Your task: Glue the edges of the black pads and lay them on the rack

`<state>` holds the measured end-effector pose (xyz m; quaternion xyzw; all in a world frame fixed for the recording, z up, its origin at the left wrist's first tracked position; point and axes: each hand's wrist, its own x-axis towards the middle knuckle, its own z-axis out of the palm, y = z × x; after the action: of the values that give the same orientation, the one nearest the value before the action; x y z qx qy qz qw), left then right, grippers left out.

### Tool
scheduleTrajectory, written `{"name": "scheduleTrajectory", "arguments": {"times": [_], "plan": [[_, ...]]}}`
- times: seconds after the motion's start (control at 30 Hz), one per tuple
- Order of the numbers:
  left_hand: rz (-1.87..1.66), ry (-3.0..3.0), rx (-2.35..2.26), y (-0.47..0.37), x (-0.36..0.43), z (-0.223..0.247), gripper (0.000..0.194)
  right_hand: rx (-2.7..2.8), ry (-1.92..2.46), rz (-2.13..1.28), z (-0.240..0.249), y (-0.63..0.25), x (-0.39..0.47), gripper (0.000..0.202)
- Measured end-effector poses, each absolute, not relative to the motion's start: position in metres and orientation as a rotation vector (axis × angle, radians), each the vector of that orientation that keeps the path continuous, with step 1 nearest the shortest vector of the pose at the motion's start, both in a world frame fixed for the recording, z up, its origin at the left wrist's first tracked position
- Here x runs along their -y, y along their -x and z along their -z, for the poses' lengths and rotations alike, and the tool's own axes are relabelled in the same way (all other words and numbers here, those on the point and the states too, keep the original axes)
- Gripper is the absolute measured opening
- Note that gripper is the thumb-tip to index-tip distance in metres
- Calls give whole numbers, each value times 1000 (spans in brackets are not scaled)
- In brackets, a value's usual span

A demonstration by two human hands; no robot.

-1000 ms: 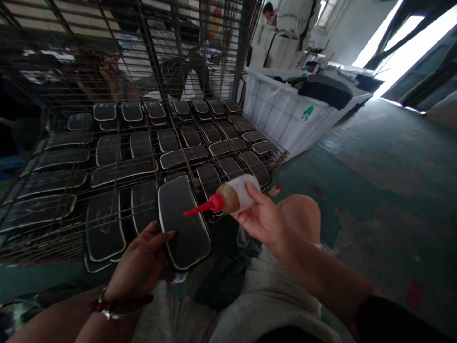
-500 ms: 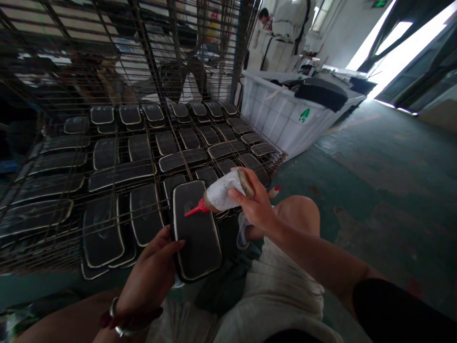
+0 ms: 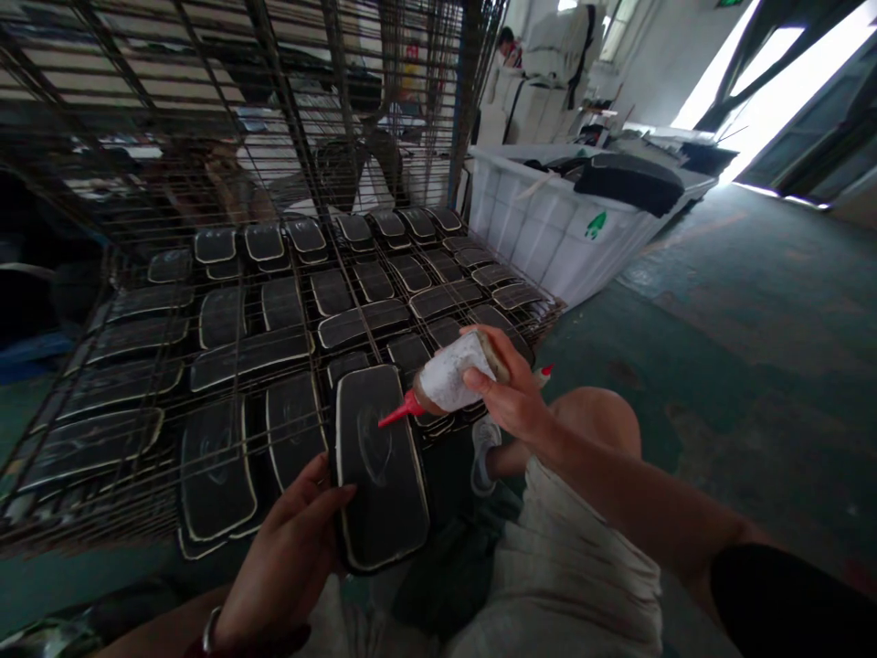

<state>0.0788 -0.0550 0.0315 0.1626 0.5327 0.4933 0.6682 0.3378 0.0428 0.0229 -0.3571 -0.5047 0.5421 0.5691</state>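
My left hand [image 3: 298, 525] grips the left edge of a black rounded-rectangular pad [image 3: 384, 512], thumb on its face. A pale line runs around the pad's border, and a thin looped streak shows on its middle. My right hand [image 3: 513, 388] is wrapped round a glue bottle [image 3: 452, 373] with a white label, tilted so that its red nozzle [image 3: 399, 410] points down-left just over the pad. I cannot tell whether the tip touches the surface. Similar dark pads [image 3: 217, 466] with pale borders lie in rows on the wire rack, close beyond my hands.
The wire rack [image 3: 311, 174] rises in front and to the left. Behind it on the right stands a white plastic bin [image 3: 534, 215] heaped with dark pieces [image 3: 627, 181]. A red-tipped bottle [image 3: 544, 375] shows past my right hand. A person [image 3: 508, 47] is in the far background.
A looped streak now shows on the middle of the held pad, which looked plain there before. The bottle's nozzle has shifted slightly right over the pad. The whole view has moved a little.
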Motion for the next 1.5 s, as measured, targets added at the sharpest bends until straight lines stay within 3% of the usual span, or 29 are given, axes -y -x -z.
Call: {"name": "scheduleTrajectory", "arguments": {"times": [0.17, 0.27, 0.5, 0.63, 0.83, 1.07, 1.17, 1.3, 1.5], "plan": [[-1128, -372, -1246, -62, 45, -14, 35, 618, 776, -1850, -19, -331, -56, 38], [-1188, -335, -1255, -53, 35, -14, 36, 235, 694, -1899, -25, -335, -78, 21], [-1224, -250, -1237, -56, 3, -25, 31, 44, 658, -2114, -11, -308, -72, 48], [-1187, -223, -1187, -61, -6, -18, 35, -38, 614, -2271, 11, -287, -68, 45], [-1133, -312, -1222, -56, -6, -6, 27, -61, 550, -2313, 30, -280, -84, 47], [-1173, -310, -1243, -43, -7, 2, 30, 228, 739, -2032, 29, -278, -90, 29], [-1173, -344, -1262, -38, -5, 7, 32, 511, 728, -1738, 13, -281, -95, 42], [-1139, -368, -1258, -36, -2, 11, 33, 819, 649, -1410, -33, -286, -106, 53], [-1143, -334, -1232, -54, 5, 2, 35, 1040, 550, -1056, -122, -292, -118, 34]]}}
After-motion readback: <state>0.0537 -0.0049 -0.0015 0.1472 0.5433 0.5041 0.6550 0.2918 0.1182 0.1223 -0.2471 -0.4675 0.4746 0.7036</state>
